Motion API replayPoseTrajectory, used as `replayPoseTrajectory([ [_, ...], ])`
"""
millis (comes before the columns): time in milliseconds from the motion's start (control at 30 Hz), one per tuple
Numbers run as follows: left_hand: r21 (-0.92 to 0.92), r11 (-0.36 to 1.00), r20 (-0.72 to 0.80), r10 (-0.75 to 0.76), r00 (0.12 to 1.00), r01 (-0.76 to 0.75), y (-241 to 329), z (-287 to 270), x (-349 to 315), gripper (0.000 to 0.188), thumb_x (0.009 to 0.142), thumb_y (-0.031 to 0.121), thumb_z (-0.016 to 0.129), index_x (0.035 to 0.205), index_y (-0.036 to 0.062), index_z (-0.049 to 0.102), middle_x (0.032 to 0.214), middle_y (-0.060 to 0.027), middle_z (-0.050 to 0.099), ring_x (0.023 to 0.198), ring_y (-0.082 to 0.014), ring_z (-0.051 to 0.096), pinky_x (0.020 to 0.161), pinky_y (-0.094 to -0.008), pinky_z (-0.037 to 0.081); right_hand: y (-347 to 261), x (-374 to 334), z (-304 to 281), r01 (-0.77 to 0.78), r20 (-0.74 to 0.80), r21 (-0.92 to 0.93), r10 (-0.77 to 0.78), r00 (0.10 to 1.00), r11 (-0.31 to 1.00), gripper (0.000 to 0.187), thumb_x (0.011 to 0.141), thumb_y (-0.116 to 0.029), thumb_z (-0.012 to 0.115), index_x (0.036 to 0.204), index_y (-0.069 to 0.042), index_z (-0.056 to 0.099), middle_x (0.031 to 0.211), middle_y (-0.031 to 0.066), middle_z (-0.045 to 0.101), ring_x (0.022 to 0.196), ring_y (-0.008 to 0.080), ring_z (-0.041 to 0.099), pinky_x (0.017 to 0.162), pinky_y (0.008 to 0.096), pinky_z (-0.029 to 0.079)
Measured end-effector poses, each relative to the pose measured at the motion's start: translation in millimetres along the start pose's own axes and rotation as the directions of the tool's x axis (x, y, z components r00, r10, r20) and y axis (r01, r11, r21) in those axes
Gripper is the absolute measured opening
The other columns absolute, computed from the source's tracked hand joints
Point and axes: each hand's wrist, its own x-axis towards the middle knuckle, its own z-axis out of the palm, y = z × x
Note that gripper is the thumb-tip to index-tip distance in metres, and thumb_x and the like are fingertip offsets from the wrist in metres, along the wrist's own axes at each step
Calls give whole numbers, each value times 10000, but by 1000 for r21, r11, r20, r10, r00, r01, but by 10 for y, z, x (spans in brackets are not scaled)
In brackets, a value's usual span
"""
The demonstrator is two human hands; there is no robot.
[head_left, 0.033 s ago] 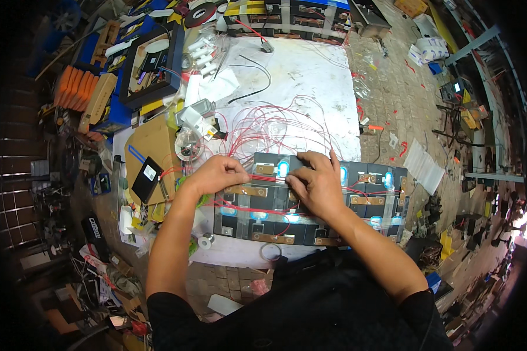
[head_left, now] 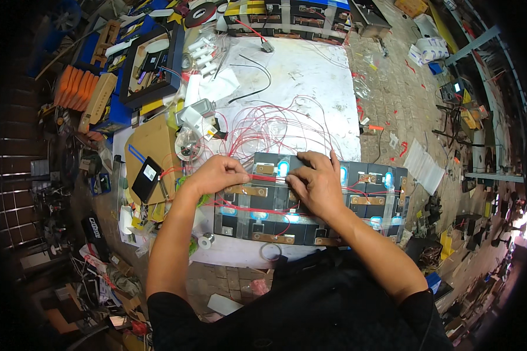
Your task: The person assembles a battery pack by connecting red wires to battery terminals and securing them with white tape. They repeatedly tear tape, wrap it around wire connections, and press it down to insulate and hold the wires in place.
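A battery pack [head_left: 357,212] of dark cells with copper-coloured connecting strips and clear tape lies at the table's near edge. Thin red wires [head_left: 269,178] run across its top and gather in a loose tangle behind it. Above the pack's left end, my left hand [head_left: 219,174] is closed, thumb and forefinger pinching the bundle of red wires. Over the middle rests my right hand [head_left: 319,186], its thumb and forefinger closed at the same bundle and its other fingers bent on the cells. Between both hands the wires lie straight. Its fingertips partly hide the wires there.
A second battery pack [head_left: 293,20] stands at the table's far end. To the left are a dark open box [head_left: 152,65] with parts, cardboard [head_left: 152,140] and a black module [head_left: 147,180]. A tape roll [head_left: 206,240] sits by the near left corner. Shelving [head_left: 486,93] lines the right.
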Motion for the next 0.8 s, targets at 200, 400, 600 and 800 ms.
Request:
replayPoseTrajectory([
  [200,9,1000,-20,9,1000,-8,-14,3,-1,152,946,160,862,1008,21,846,910,-19,809,820,-63,685,737,-270,551,-34,14,29,-25,-13,-12,25,1000,1000,119,852,-191,859,950,-133,821,1312,61,699,1314,281,604,1276,654,261],
  [400,11,1000,-13,4,1000,-4,-36,4,4,178,954,177,861,1038,22,841,919,-20,800,829,-61,681,745,-266,549,-32,17,45,-13,15,-42,13,1000,999,120,870,-200,856,974,-146,829,1330,85,688,1315,301,606,1269,674,251],
  [600,4,1000,-51,-12,999,13,62,63,-15,194,961,204,860,1009,17,836,892,-13,791,811,-56,674,723,-263,546,-48,24,58,-20,-8,-55,19,1000,998,138,842,-205,864,952,-134,822,1318,70,691,1314,287,603,1270,682,265],
  [800,-19,1000,-54,-13,998,12,31,79,-19,208,949,209,862,987,6,834,873,-21,794,781,-63,672,703,-265,551,-53,15,62,-38,-10,-32,38,999,999,146,851,-211,868,964,-131,821,1332,78,688,1323,293,599,1270,688,260],
])
